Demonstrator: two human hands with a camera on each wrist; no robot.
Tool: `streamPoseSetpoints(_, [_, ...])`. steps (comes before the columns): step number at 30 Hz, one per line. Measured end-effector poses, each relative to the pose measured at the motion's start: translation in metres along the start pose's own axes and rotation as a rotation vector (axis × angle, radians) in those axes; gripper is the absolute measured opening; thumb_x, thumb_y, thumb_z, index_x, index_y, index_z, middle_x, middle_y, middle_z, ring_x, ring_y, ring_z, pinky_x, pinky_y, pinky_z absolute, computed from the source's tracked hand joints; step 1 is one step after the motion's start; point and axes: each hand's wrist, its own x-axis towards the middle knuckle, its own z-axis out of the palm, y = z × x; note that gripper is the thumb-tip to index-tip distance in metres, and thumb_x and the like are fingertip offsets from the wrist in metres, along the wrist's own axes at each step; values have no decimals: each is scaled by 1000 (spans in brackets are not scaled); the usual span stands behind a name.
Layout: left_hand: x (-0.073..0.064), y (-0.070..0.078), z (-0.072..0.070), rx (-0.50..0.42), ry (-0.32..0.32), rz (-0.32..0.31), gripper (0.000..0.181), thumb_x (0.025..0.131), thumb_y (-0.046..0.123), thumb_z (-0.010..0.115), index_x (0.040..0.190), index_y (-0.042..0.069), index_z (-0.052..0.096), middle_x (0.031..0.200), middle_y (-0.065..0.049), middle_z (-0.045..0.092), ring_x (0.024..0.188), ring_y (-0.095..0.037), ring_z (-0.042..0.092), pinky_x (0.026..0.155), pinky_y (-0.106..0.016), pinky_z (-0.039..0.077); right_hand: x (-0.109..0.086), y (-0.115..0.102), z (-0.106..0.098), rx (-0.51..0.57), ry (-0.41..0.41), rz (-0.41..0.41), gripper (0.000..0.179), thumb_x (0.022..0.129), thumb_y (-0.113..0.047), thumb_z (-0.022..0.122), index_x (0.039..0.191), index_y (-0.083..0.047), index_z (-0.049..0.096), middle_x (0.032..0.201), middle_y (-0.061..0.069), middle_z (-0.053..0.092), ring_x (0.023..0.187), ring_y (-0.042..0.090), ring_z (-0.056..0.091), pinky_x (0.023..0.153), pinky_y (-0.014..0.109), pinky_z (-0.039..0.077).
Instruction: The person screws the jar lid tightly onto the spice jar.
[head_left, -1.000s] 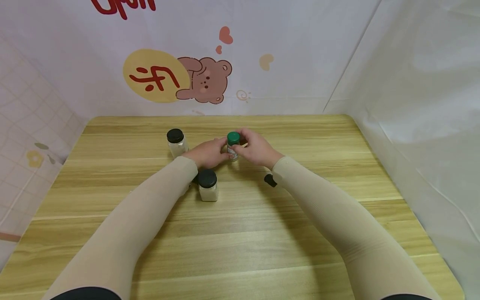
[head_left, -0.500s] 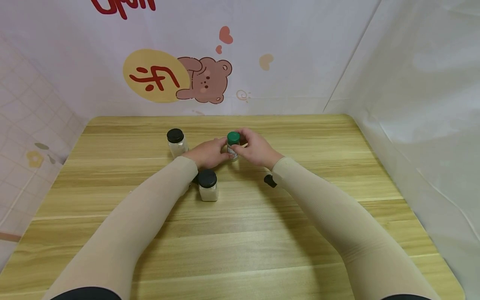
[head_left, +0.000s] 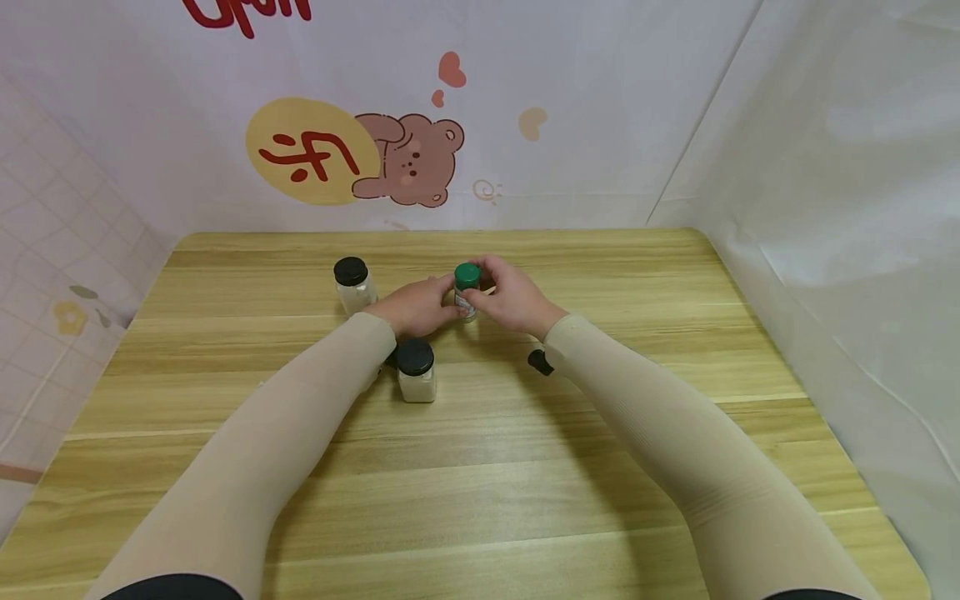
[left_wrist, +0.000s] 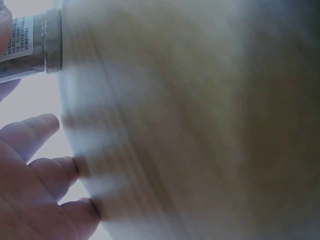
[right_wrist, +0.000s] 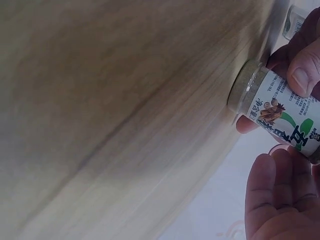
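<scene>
A small spice jar [head_left: 466, 306] with a green cap and a printed label stands upright on the wooden table. My left hand [head_left: 422, 307] holds its lower part from the left, thumb and a finger around the body. From the right, my right hand [head_left: 512, 297] holds the upper part near the cap, its thumb in front. In the right wrist view, a thumb presses the label of the spice jar [right_wrist: 280, 102], whose base meets the tabletop. The left wrist view catches the jar's base [left_wrist: 52, 42] and the other left fingers [left_wrist: 50, 172] resting on the table.
A black-lidded jar [head_left: 356, 287] stands behind my left wrist. Another black-lidded jar [head_left: 417, 377] is in front of it, with a dark item partly under the left sleeve. A black object [head_left: 540, 361] shows beside my right cuff, mostly covered. A printed white backdrop [head_left: 585, 158] borders the table's far edge.
</scene>
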Motion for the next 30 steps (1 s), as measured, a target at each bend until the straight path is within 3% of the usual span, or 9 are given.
streamPoseSetpoints(8, [0, 0, -1, 4, 2, 5, 67, 105, 53, 58, 164, 33, 33, 166, -14, 43, 161, -42, 24, 130, -60, 22, 0, 0, 1, -12, 7, 2, 39, 103, -23, 68, 134, -3, 59, 119, 15, 70, 113, 29, 68, 96, 42, 57])
streamPoseSetpoints(30, [-1, 1, 0, -6, 0, -4, 65, 106, 52, 57, 164, 33, 34, 166, -12, 43, 161, -39, 25, 130, -60, 22, -1, -1, 2, -14, 16, 14, 42, 102, -23, 69, 137, -2, 56, 122, 16, 69, 116, 31, 67, 99, 45, 56])
